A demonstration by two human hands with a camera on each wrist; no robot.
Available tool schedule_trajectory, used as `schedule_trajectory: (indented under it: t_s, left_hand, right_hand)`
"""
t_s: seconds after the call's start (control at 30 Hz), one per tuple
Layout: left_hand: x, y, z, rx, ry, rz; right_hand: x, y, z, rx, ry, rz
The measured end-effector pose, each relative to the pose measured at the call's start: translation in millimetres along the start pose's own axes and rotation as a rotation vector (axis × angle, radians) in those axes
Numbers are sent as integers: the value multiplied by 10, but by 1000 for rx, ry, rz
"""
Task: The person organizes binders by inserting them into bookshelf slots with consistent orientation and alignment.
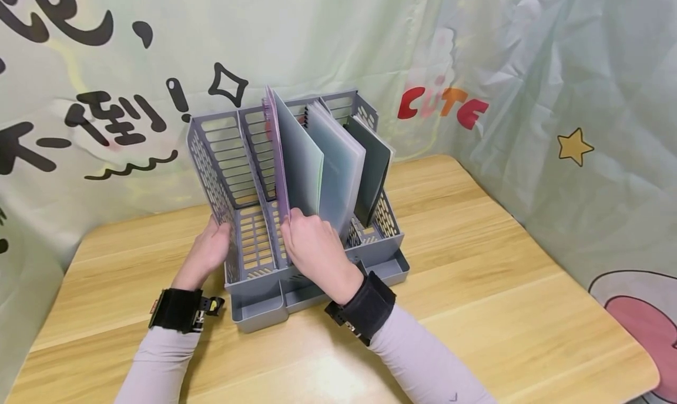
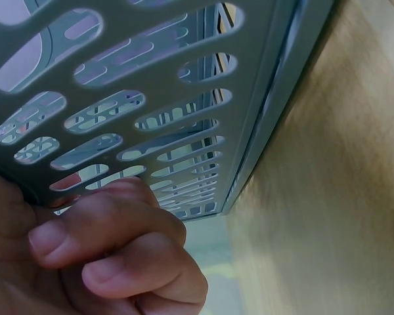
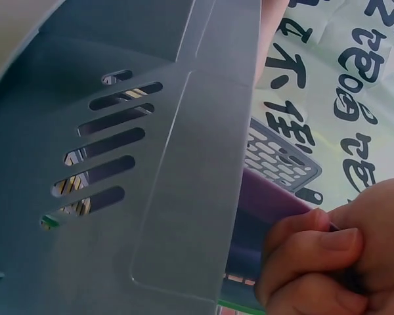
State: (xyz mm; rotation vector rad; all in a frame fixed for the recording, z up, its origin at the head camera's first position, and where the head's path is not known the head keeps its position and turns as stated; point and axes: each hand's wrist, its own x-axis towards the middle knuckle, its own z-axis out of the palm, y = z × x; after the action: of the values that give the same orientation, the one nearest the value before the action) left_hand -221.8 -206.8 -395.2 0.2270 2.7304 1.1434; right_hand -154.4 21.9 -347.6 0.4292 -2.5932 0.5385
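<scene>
A grey slotted file organizer [image 1: 317,261] with dividers stands on the table. My right hand [image 1: 317,242] grips the front edge of an upright purple spiral notebook [image 1: 277,157] in a middle compartment. In the right wrist view, the fingers [image 3: 308,252] curl over that edge. Against it on the right leans a dark folder or notebook with a pale green edge [image 1: 301,151]; whether the hand holds this too is unclear. My left hand [image 1: 208,245] is against the outside of the organizer's left wall [image 2: 151,125], fingers loosely curled.
Right of the green-edged item stand a translucent blue spiral notebook [image 1: 338,163] and a dark notebook [image 1: 368,163]. Shallow trays [image 1: 259,313] run along the organizer's front. The wooden table [image 1: 476,245] meets printed cloth [image 1: 344,33] behind and at the sides.
</scene>
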Motion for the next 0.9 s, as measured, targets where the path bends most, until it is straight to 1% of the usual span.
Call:
schedule_trajectory:
  t_s: [0.3,0.5,0.77,0.9]
  left_hand:
    - [-9,24,-7,-9,-10,7]
    - [-17,17,3,-5,-5,5]
    - [-12,11,1,-2,-8,1]
    - [-4,7,-2,1,1,4]
  right_hand:
    - [3,16,10,-9,-51,38]
    - [-18,28,13,-3,-75,42]
    - [-13,91,-29,38,-102,75]
    - [-27,126,-85,69,-151,69]
